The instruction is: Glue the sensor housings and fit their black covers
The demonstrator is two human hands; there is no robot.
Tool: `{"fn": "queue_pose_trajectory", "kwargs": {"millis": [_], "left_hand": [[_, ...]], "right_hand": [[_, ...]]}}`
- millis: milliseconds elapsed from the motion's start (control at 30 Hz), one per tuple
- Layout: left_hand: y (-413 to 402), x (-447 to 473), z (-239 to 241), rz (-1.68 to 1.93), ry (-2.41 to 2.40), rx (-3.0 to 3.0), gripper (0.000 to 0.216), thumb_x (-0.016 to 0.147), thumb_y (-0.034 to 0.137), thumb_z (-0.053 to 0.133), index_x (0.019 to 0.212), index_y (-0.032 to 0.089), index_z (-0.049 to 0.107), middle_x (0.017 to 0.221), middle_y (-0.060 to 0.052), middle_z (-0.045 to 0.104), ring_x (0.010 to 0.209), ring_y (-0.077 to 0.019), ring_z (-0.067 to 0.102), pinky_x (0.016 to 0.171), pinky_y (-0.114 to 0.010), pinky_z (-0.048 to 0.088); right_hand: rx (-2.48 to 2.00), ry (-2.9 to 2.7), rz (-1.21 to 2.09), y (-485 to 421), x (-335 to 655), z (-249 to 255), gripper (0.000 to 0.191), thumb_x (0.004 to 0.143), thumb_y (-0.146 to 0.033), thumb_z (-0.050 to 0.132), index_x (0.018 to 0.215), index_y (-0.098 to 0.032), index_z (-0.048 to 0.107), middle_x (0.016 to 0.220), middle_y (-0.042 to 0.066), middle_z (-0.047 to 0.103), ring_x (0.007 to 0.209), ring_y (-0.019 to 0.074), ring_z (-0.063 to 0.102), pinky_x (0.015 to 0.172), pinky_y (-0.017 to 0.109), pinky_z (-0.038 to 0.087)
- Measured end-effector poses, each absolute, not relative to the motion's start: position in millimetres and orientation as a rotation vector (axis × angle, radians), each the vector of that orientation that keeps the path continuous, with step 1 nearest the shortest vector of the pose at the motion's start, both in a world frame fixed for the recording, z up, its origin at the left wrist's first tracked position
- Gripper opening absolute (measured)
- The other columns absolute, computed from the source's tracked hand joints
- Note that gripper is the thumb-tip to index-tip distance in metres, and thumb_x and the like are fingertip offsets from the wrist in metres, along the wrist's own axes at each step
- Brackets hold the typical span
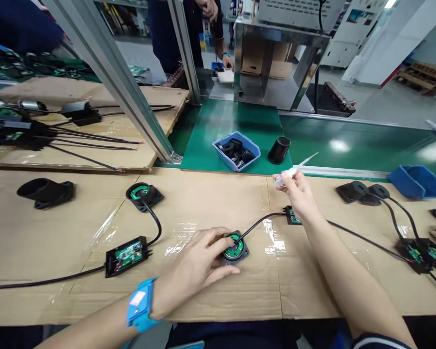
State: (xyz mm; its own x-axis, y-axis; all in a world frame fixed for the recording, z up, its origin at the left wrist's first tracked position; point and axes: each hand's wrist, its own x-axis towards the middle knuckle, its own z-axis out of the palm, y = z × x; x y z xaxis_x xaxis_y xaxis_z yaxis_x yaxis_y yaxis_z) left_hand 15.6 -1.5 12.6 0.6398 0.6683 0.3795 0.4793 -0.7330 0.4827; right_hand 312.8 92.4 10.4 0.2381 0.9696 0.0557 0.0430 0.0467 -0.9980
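A round black housing with a green ring-shaped circuit board [234, 252] lies on the cardboard. My left hand [199, 254], wearing a blue wrist strap, holds it, fingers at the board and thumb along the near side. A black cable [259, 221] runs from the housing to a small box with a circuit board [294, 218], partly hidden behind my right wrist. Raised above the cardboard, my right hand [297, 191] pinches a small glue bottle with a long white tapered nozzle [305, 160]. The nozzle points up and to the right, away from the housing.
At left lie a similar housing [144, 195] cabled to an open box [127, 255], and a black tube-shaped part [45, 192]. Beyond stand a blue bin [236, 151] of black parts and a black cup [279, 150]. A metal post [119, 82] rises left. Another person [189, 34] works opposite.
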Motion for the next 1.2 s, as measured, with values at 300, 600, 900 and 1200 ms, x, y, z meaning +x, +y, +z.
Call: {"fn": "queue_pose_trajectory", "kwargs": {"millis": [300,600,900,1200], "left_hand": [[10,42,-23,0.862,0.791,2.349,0.036,0.099,0.039,0.064,0.13,0.024,0.054,0.127,-0.01,0.069,0.11,-0.0241,0.072,0.095,-0.041,0.062],[9,38,-4,0.824,0.892,2.108,0.049,0.088,0.028,0.073,0.131,0.024,0.049,0.119,-0.007,0.068,0.105,-0.0235,0.07,0.09,-0.039,0.061],[1,20,1,0.87,0.829,2.196,0.056,0.09,0.021,0.065,0.141,0.02,0.043,0.125,-0.014,0.065,0.115,-0.0272,0.066,0.095,-0.043,0.061],[-5,19,-2,0.854,0.795,2.231,0.05,0.088,0.021,0.068,0.134,0.016,0.047,0.121,-0.018,0.067,0.118,-0.0301,0.067,0.096,-0.045,0.063]], "right_hand": [[-1.109,-0.789,1.192,34,289,32,0.04,0.087,-0.062,0.067,0.103,-0.025,0.062,0.065,-0.006,0.049,0.054,0.0092,0.042,0.052,0.023,0.042],[-0.996,-0.708,1.139,18,283,38,0.038,0.078,-0.048,0.085,0.083,-0.024,0.055,0.055,-0.01,0.043,0.045,0.0048,0.028,0.044,0.017,0.031],[-1.113,-0.976,0.95,-3,283,34,0.035,0.086,-0.059,0.073,0.076,-0.026,0.065,0.053,-0.007,0.041,0.042,0.0085,0.031,0.038,0.025,0.026],[-1.125,-1.328,0.849,-21,273,28,0.022,0.096,-0.043,0.066,0.086,-0.024,0.066,0.065,-0.001,0.056,0.054,0.0126,0.047,0.045,0.029,0.035]]}}
